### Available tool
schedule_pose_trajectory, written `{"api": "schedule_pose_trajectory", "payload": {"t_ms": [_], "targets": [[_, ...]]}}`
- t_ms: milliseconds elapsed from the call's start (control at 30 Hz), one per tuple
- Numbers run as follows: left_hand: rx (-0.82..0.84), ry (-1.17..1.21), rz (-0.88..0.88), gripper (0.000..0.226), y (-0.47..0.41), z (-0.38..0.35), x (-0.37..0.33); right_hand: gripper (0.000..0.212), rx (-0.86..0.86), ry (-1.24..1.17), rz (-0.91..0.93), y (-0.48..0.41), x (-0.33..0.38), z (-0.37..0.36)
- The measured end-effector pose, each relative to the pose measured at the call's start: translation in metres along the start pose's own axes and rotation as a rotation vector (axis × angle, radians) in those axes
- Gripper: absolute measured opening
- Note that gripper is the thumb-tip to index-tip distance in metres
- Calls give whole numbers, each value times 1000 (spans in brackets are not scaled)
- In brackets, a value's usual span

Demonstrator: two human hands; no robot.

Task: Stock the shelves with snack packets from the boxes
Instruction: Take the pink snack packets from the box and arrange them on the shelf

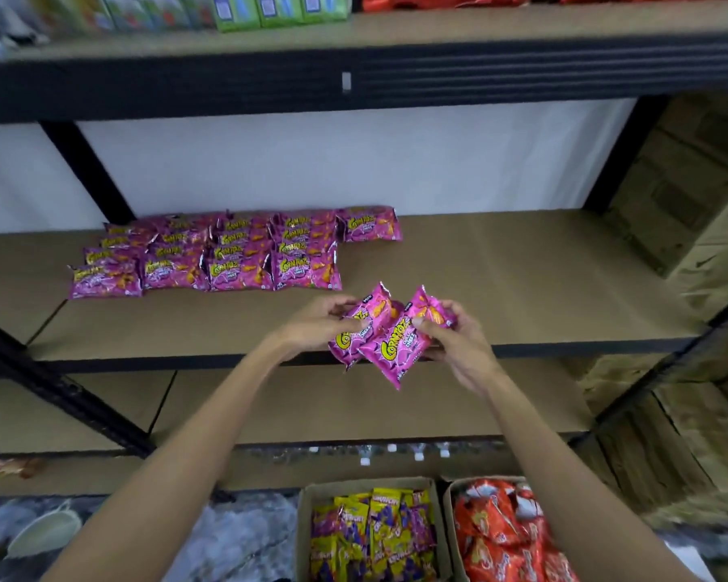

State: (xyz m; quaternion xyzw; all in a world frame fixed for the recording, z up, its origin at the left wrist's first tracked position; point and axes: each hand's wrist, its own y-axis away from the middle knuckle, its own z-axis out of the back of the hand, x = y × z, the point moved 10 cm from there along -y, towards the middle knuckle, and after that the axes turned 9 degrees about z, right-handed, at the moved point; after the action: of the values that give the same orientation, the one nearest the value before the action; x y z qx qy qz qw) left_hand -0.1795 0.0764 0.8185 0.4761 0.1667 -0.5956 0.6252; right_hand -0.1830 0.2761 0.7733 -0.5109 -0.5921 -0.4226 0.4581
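Left hand (324,325), right hand (454,342) grasping pink packets (396,346); long axes diagonal, tops pointing upper right.

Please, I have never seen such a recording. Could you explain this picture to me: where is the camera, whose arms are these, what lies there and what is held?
There is no machine here. The one picture comes from a camera worn on a person's head, looking forward and down, so both bare arms are the wearer's own. The left hand and the right hand together hold pink snack packets, at least two, overlapping, over the front of the middle shelf. Further back on that shelf lie rows of the same packets. Below stand two open boxes: a box of yellow-purple packets and a box of orange-red packets. The shelf above carries green cartons.
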Motion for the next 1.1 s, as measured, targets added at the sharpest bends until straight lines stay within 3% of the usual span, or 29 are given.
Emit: {"api": "schedule_pose_trajectory", "payload": {"t_ms": [300,433,800,1000,1100], "targets": [[-89,-166,-56,53,-66,61,-35,58,-118,-101,66,-57,-1,-2],[-92,-265,-75,53,-92,79,-58,33,-160,-76,61,-85,-4,-1],[-99,-451,-65,57,-167,103,-90,19,-254,130,166,-153,5,21],[-137,-515,-76,53,-207,101,-98,33,-278,95,113,-177,-14,40],[-203,-565,-93,49,-223,104,-102,28,-288,61,110,-180,-18,46]]}}
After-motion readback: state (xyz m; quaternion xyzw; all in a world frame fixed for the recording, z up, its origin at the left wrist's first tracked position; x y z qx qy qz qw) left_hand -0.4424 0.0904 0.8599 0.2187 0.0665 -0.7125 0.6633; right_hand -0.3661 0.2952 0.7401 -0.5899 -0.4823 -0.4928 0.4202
